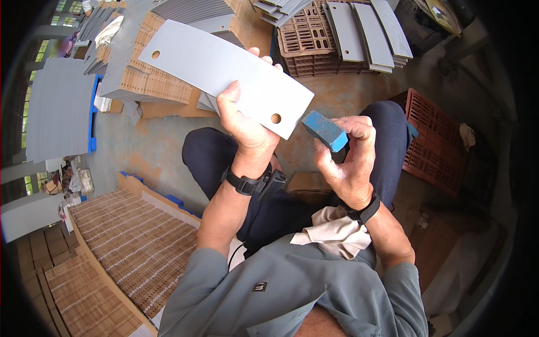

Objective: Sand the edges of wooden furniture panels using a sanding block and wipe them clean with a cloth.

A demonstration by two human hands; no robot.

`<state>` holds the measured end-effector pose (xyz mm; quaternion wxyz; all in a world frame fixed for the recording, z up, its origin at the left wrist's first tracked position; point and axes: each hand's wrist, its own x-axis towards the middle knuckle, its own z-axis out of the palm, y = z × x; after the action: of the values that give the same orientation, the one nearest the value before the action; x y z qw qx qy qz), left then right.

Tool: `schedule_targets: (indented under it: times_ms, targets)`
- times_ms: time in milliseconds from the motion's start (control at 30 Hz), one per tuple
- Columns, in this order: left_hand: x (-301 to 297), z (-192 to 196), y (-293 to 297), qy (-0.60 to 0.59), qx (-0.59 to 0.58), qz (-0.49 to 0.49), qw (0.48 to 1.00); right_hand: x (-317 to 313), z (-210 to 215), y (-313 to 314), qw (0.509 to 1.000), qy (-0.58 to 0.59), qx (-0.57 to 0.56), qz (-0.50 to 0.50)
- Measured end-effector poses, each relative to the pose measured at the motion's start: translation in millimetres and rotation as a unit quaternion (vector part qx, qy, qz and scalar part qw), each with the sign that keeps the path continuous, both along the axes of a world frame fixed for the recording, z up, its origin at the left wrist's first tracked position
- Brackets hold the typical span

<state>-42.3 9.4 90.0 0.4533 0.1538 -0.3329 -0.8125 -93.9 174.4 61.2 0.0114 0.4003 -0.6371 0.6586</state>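
Observation:
My left hand [245, 121] is closed around a flat grey-white panel [219, 70], thumb on its face and fingertips showing past the far edge. The panel is long and slants from upper left to lower right, with a round hole near each end. Between the thumb and fingers of my right hand [352, 163] is a blue block [325, 130] with a worn, dusty top that looks like a sanding block. The block sits just off the panel's right end, apart from it by a small gap. A pale cloth [337, 230] lies across my lap below my right wrist.
Stacked panels [151, 84] on cardboard rise ahead on the left. More grey panels [368, 33] rest on a brown plastic crate [306, 33] ahead. A red-brown crate [432, 140] stands to the right. At lower left is a large box of close-packed brown pieces [135, 241].

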Motion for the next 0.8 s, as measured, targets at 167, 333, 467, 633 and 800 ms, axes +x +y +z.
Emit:
schedule_targets:
  times_ms: [167, 333, 467, 633, 800]
  targets:
    - [8, 1, -1, 0.005, 0.013, -0.024, 1.000, 3, 2, -3, 0.999, 0.004, -0.012, 0.032]
    - [3, -9, 9, 0.014, 0.000, -0.100, 0.995, -9, 8, 11, 0.996, -0.040, 0.054, -0.055]
    - [16, -19, 21, -0.029, 0.007, -0.235, 0.972, -16, 18, 23, 0.994, -0.084, 0.009, -0.066]
    - [24, -25, 32, -0.090, -0.014, -0.333, 0.939, -38, 27, 36, 0.977, -0.183, -0.074, -0.082]
    - [24, -29, 32, -0.087, -0.007, -0.422, 0.902, -88, 43, 52, 0.980, -0.142, -0.112, -0.085]
